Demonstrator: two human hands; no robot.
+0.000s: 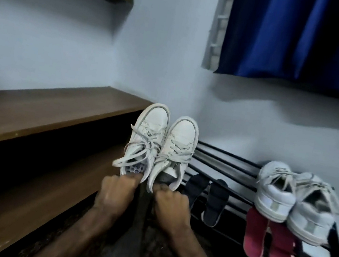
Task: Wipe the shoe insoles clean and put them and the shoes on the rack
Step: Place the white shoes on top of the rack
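Both hands hold white sneakers by the heel: the left hand (118, 189) curls its fingers round the left sneaker (147, 133), the right hand (171, 204) round the right sneaker (180, 143). The shoes sit side by side, toes pointing away, at the left end of the black rack (225, 159). Another white pair (276, 189) rests at its right end, above red insoles (256, 235).

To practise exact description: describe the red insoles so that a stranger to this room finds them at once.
Below the blue curtain stands a black shoe rack. At its right end sits a pair of pale sneakers; the insoles lie side by side just under their heels. Flat and red, unlike the dark sandals further left.
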